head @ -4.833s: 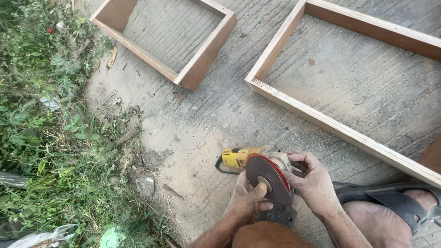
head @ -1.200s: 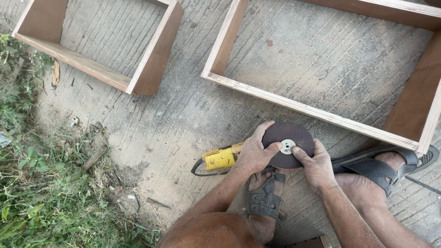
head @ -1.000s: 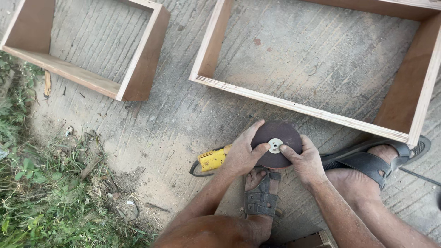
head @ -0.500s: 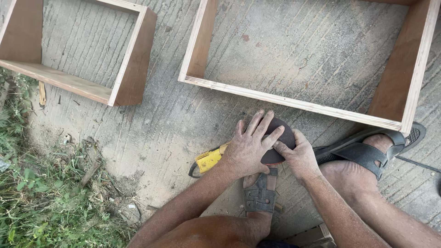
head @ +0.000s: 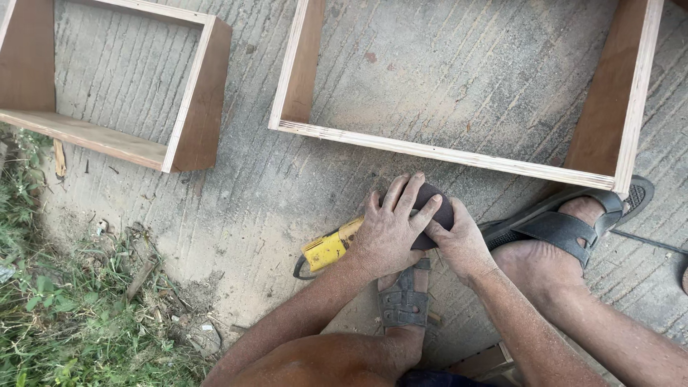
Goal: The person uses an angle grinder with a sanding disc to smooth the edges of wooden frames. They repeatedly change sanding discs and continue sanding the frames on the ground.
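left hand (head: 387, 233): palm down, fingers (head: 401, 197) spread flat over the sanding disc, pressing it in place; not curled around anything
right hand (head: 459, 240): fingers curled on the disc's right edge, pinching its rim; likely steadies the disc against the left palm's push
sanding disc (head: 438, 208): dark brown-grey, round, gritty matte face; mostly hidden under both hands, only a wedge shows between the fingers
angle grinder (head: 330, 247): yellow plastic body, lies on its side just left of the left-hand fingers, disc end under the palm; black cable loops at its tail
sandal (head: 403, 297): dark strapped, foot just below the fingers, seems to brace the tool against the ground
second sandal (head: 566, 222): black rubber, right of the right-hand fingers, beside the frame corner
large plywood frame (head: 444, 154): open rectangle, layered pale edge, reddish inner faces, just above the fingers
small plywood frame (head: 193, 107): same build, well up-left of the fingers
concrete floor (head: 272, 193): rough, brushed grooves, dusty
grass (head: 50, 322): weedy strip, far left of the fingers
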